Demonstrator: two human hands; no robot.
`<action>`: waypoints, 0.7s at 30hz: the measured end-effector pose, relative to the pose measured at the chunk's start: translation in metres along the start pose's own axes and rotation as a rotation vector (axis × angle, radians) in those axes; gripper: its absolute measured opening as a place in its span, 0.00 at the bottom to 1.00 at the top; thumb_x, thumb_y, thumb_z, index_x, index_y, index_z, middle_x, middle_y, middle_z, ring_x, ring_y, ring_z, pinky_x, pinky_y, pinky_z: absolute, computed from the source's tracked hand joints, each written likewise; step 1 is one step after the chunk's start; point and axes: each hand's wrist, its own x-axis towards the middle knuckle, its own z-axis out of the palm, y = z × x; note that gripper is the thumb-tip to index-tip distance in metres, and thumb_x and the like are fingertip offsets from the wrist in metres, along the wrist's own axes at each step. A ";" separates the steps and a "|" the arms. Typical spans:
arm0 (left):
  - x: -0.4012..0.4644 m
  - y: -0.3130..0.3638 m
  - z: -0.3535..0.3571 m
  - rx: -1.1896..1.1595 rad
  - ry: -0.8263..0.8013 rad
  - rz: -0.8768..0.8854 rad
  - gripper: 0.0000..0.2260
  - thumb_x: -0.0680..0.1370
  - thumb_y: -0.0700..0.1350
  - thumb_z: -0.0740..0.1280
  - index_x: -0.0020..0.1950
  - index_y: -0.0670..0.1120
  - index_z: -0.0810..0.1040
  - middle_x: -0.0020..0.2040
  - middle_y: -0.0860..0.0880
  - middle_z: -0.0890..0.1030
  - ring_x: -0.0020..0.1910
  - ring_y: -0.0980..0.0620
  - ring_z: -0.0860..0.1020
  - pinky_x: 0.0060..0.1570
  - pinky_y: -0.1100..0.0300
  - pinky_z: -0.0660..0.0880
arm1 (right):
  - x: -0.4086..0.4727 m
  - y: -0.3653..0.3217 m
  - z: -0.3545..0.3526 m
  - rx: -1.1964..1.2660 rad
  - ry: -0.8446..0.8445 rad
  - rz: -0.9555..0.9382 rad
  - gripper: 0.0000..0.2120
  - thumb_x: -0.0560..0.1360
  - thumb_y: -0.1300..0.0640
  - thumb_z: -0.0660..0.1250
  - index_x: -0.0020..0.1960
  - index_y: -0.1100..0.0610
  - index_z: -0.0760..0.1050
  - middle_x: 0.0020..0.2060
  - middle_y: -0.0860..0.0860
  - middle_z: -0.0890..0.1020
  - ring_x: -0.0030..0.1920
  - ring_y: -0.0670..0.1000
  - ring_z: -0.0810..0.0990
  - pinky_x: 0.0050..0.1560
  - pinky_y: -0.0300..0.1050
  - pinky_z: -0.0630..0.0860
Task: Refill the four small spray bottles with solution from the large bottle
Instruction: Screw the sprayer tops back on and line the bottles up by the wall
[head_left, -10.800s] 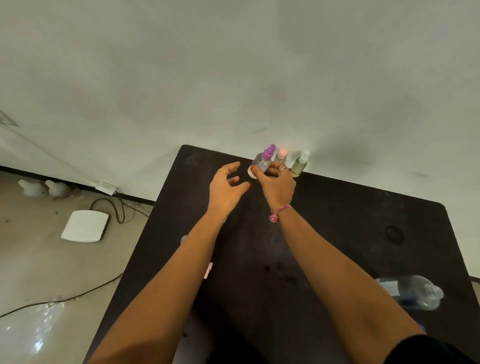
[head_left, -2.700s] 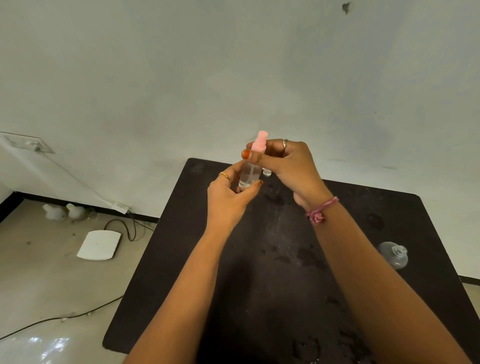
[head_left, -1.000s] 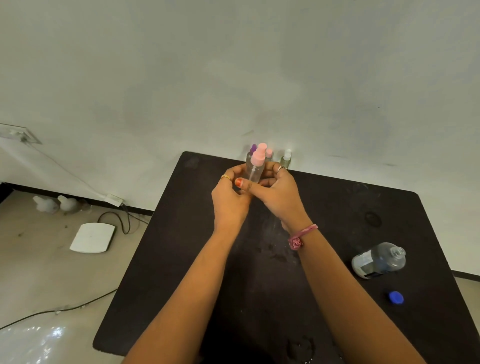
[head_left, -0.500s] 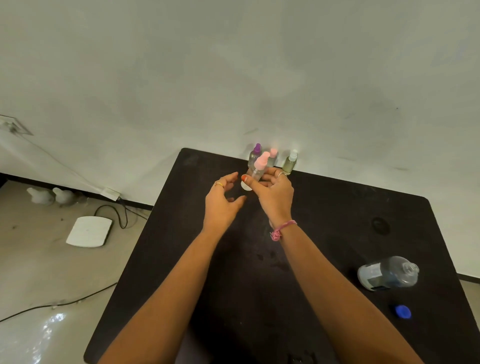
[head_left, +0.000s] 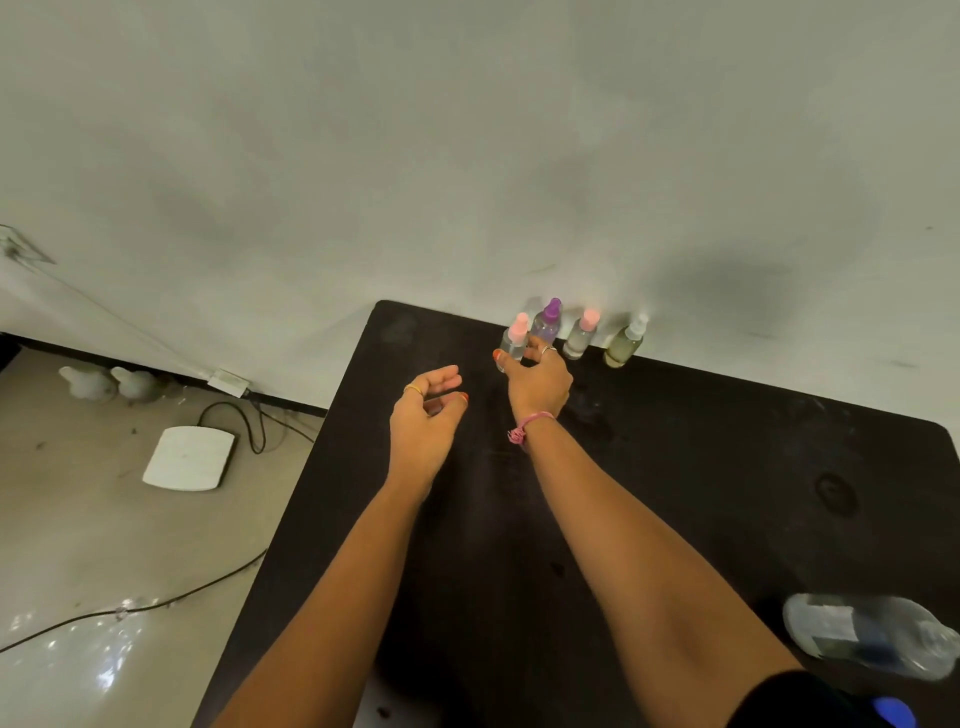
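Four small spray bottles stand in a row at the back edge of the black table (head_left: 727, 441), against the wall. From the left they are a pink-capped bottle (head_left: 513, 340), a purple-capped one (head_left: 548, 321), a second pink-capped one (head_left: 582, 338) and a white-capped greenish one (head_left: 624, 344). My right hand (head_left: 537, 379) holds the leftmost pink-capped bottle low on its body, between thumb and fingers. My left hand (head_left: 426, 415) hovers beside it, loosely curled and holding nothing. The large clear bottle (head_left: 872, 636) lies on its side at the table's near right, uncapped, with its blue cap (head_left: 893, 712) close by.
The wall rises directly behind the bottle row. Left of the table, on the floor, lie a flat white device (head_left: 189, 457), black cables (head_left: 249, 421) and two white figurines (head_left: 104, 382). Damp smears mark the tabletop.
My right hand carried the pink-capped bottle back to the row, left of the purple one. My left hand let go of it earlier and has drawn away to the left.
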 end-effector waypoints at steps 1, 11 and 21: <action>0.003 -0.001 0.000 -0.009 0.001 -0.012 0.15 0.76 0.38 0.68 0.62 0.50 0.76 0.55 0.56 0.80 0.53 0.60 0.78 0.60 0.53 0.76 | 0.004 0.000 0.005 0.010 0.012 0.019 0.20 0.70 0.54 0.75 0.60 0.54 0.77 0.54 0.51 0.82 0.55 0.50 0.79 0.50 0.39 0.71; 0.025 -0.016 -0.005 -0.045 -0.017 -0.050 0.14 0.77 0.38 0.67 0.58 0.55 0.76 0.53 0.57 0.81 0.51 0.61 0.79 0.58 0.56 0.77 | 0.040 0.000 0.047 0.044 0.071 0.103 0.21 0.71 0.56 0.73 0.63 0.56 0.75 0.55 0.54 0.81 0.56 0.53 0.79 0.55 0.44 0.75; 0.029 -0.025 -0.004 -0.052 -0.017 -0.077 0.15 0.77 0.37 0.66 0.61 0.50 0.77 0.53 0.57 0.81 0.48 0.65 0.80 0.51 0.62 0.78 | 0.050 -0.002 0.063 0.047 0.126 0.085 0.21 0.74 0.57 0.71 0.65 0.55 0.73 0.58 0.55 0.80 0.59 0.55 0.78 0.57 0.47 0.74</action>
